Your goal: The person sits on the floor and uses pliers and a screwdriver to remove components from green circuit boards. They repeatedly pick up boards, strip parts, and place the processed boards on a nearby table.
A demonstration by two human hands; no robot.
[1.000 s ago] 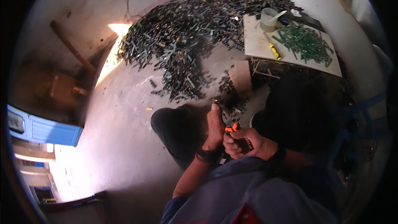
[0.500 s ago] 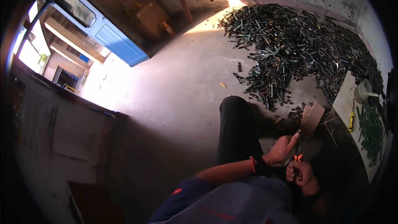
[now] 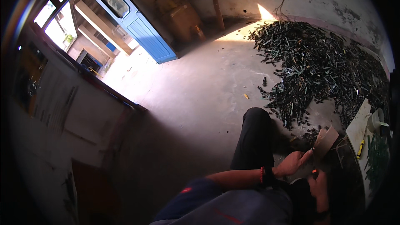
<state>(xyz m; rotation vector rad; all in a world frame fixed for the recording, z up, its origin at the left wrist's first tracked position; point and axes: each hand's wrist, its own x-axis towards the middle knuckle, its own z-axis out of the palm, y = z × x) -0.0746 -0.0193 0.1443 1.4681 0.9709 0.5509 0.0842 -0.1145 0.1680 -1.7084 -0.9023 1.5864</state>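
Orange tool (image 3: 315,171) sits gripped in our right hand (image 3: 320,185); probably stiff, best squeezed around its orange part. We can't tell whether our left hand (image 3: 291,163) holds anything.

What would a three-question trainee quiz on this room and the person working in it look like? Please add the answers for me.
1. True or false: the blue door stands open.
2. Multiple choice: what colour is the handle of the slim tool lying on the pale board?
A. Red
B. Blue
C. Yellow
3. Which of the person's hands grips the tool with the orange part?

Key:
1. True; daylight shows through the doorway beside it.
2. C.
3. The right hand.
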